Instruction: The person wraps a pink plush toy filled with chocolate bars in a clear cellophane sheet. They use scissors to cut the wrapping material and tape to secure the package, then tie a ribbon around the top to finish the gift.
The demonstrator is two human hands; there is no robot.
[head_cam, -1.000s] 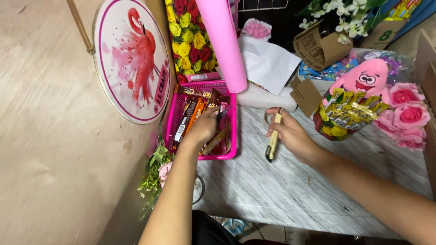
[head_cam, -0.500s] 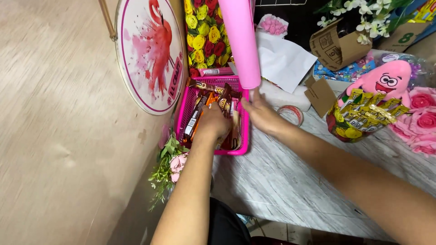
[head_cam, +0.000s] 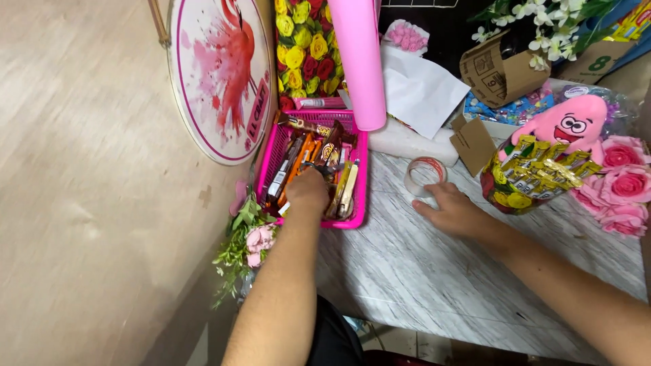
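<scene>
My left hand [head_cam: 308, 190] is reaching into the pink basket [head_cam: 359, 203], fingers curled down among the candy bars [head_cam: 298, 159], though whether they are gripping one is hidden. My right hand [head_cam: 456, 211] is lying flat and open on the surface [head_cam: 420, 271], fingertips touching the tape roll [head_cam: 424, 175].

Hot-pink basket [head_cam: 359, 177] of open mesh — inside, bars [head_cam: 298, 166] wrapped in orange, brown, black and gold. Plain pink roll [head_cam: 357, 61]. White round sign [head_cam: 220, 74], pink-rimmed, with a splashed red-pink flamingo. Yellow and red roses [head_cam: 302, 54] in a patchwork. Pale grey table [head_cam: 420, 271], streaked like marble. Pink plush [head_cam: 569, 123] above yellow-wrapped sweets [head_cam: 536, 176] — pink roses [head_cam: 627, 179] beside. Clear tape [head_cam: 424, 175], red-edged.
</scene>
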